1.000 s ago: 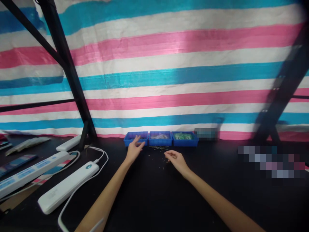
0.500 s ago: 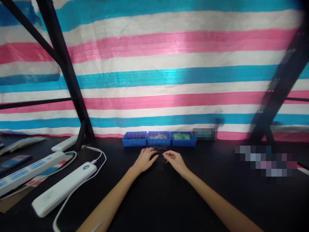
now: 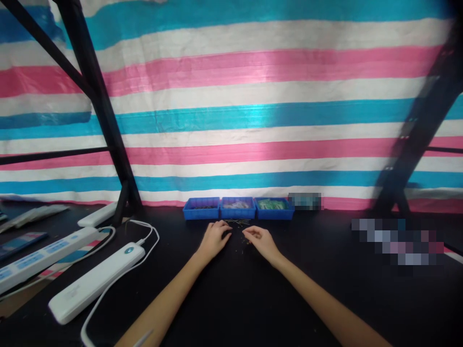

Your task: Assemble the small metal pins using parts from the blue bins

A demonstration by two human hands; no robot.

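Left fingers (image 3: 221,225) curved, held apart; right fingers (image 3: 255,230) together at the tips, any hold too small to tell! Pins (image 3: 237,222) just beyond both, bins (image 3: 202,215) farther back, table (image 3: 231,299) beneath.

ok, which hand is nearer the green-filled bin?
Right. The right hand is just in front of the bin, slightly to its left; the left hand is farther left, in front of the other two bins.

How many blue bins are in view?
3, side by side at the back of the table: left bin with dark pieces; middle bin, pale ones; right bin, green ones. Pixelated patches could hide more.
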